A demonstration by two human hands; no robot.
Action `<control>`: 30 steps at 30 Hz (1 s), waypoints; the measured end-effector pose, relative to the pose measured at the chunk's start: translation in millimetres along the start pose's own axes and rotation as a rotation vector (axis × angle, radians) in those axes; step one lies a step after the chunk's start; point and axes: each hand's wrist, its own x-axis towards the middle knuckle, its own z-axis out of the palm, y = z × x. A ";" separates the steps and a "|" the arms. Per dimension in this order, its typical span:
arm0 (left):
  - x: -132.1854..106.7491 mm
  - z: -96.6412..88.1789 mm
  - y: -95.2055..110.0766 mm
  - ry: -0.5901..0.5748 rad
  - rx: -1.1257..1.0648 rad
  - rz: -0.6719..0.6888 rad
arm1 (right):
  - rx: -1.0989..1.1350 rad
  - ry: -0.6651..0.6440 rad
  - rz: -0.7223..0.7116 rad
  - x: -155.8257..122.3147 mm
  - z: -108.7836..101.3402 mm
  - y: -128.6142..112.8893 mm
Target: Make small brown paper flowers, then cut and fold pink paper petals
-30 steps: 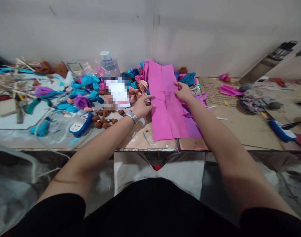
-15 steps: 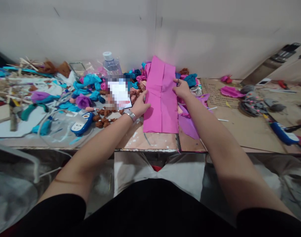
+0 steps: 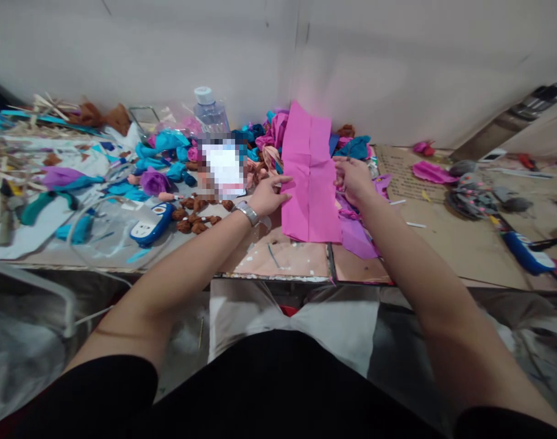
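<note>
A long sheet of bright pink crepe paper (image 3: 309, 195) with fold lines stands over the table edge side, its upper end leaning on the heap behind. My left hand (image 3: 268, 198), with a metal watch at the wrist, pinches the sheet's left edge between thumb and fingers. On the opposite edge my right hand (image 3: 355, 182) is closed, its fingertips at the paper; part of its grip is hidden. Beneath the right forearm lies purple crepe paper (image 3: 357, 236). A phone with a lit screen (image 3: 223, 167) is just left of my left hand.
Behind the phone stands a clear bottle (image 3: 211, 116). Blue power sockets (image 3: 153, 224) and brown crepe pieces (image 3: 191, 216) lie to the left, near a purple paper rose (image 3: 155, 182). Cardboard (image 3: 425, 225), a grey bundle (image 3: 468, 195) and a dark tumbler (image 3: 502, 125) are at right.
Both hands and the pink sheet have shifted slightly right in view. My right hand sits a little lower along the sheet's edge, and the paper's upper part bends back more.
</note>
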 end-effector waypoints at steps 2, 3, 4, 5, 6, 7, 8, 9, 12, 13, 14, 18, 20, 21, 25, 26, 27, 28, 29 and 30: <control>1.3 -0.4 -1.5 0.099 0.039 -0.021 | 0.139 -0.062 0.109 -26.9 8.3 -12.9; 2.0 -1.0 -1.6 0.143 0.049 -0.022 | 0.188 -0.090 0.135 -39.5 11.7 -19.3; 2.5 -1.7 -1.3 0.174 0.051 -0.016 | 0.220 -0.127 0.152 -50.9 14.3 -25.3; 2.8 -2.5 -0.5 0.193 0.050 -0.004 | 0.238 -0.177 0.177 -60.8 16.2 -30.8; 2.7 -3.4 0.8 0.196 0.051 0.013 | 0.246 -0.227 0.208 -69.0 17.3 -35.6; 2.1 -4.1 2.7 0.175 0.058 0.032 | 0.247 -0.274 0.237 -75.5 17.7 -39.5; 1.0 -4.8 5.0 0.130 0.066 0.048 | 0.245 -0.322 0.267 -80.3 17.7 -42.6; -0.5 -5.3 7.7 0.071 0.072 0.056 | 0.245 -0.362 0.296 -83.6 17.5 -44.8; -6.8 -5.6 16.6 -0.101 0.046 0.021 | 0.277 -0.407 0.350 -87.2 16.4 -45.8; -8.7 -5.5 19.2 -0.140 0.051 0.015 | 0.299 -0.400 0.348 -87.3 16.2 -44.4; -10.3 -5.3 21.5 -0.157 0.058 0.015 | 0.319 -0.391 0.337 -87.3 16.1 -42.3; -12.4 -4.5 25.2 -0.135 0.075 0.077 | 0.248 -0.413 0.273 -89.7 16.5 -29.3; -11.7 -4.0 24.0 -0.116 0.052 0.105 | 0.086 -0.424 0.159 -92.9 17.2 -22.5; -11.3 -3.7 23.0 -0.111 0.038 0.115 | -0.006 -0.413 0.060 -94.5 17.6 -19.4; -10.0 -2.0 20.1 -0.105 0.002 0.167 | -0.253 -0.330 -0.247 -95.0 15.7 -9.3; -10.0 -1.5 20.2 -0.093 0.002 0.177 | -0.273 -0.306 -0.257 -92.3 13.1 -6.8; -10.1 -0.9 20.6 -0.074 0.005 0.181 | -0.289 -0.275 -0.256 -88.2 9.5 -4.2; -10.2 -0.3 21.2 -0.048 0.006 0.179 | -0.300 -0.225 -0.264 -82.8 4.8 -1.2; -10.3 0.3 21.7 -0.020 0.001 0.170 | -0.314 -0.165 -0.280 -76.6 -0.6 2.2; -10.3 0.8 22.0 0.007 -0.009 0.158 | -0.325 -0.105 -0.297 -69.9 -6.5 6.0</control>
